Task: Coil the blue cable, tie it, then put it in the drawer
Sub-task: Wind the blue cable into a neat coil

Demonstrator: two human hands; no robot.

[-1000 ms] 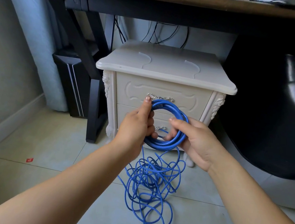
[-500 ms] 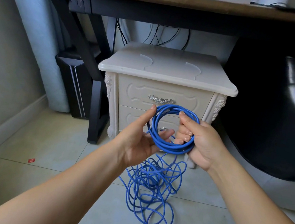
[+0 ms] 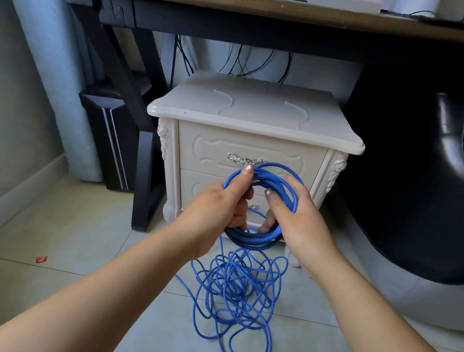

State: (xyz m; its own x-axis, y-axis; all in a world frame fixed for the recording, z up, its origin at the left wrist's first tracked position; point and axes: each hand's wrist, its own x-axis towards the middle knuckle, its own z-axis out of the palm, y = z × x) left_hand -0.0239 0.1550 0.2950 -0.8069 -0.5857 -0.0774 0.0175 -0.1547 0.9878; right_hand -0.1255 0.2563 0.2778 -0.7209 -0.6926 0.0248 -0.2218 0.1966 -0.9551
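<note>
So we've got the blue cable (image 3: 251,239) partly wound into a ring, held up in front of the little white nightstand (image 3: 257,113). Our left hand (image 3: 214,206) grips the ring's left side, fingers curled round the strands and thumb laid up along the top of the loop. Our right hand (image 3: 299,218) holds the right side, with the thumb reaching across the inside of the ring and the other fingers wrapped round from behind, tips showing through the hole near the bottom. The rest of the cable drops from the ring into a loose, messy tangle (image 3: 235,289) on the tiled floor (image 3: 66,242) just below our hands. Both drawers are closed. The top drawer (image 3: 207,148) has its silver handle (image 3: 239,159) right behind the top of the ring, and the lower drawer (image 3: 196,185) is mostly hidden by our hands, so we can't tell what's inside either one. The nightstand sits under a wooden desk (image 3: 249,2), with a black computer tower (image 3: 111,135) to its left, a big black cushioned seat (image 3: 419,172) to its right, and a small red scrap (image 3: 41,259) on the floor off to the left.
</note>
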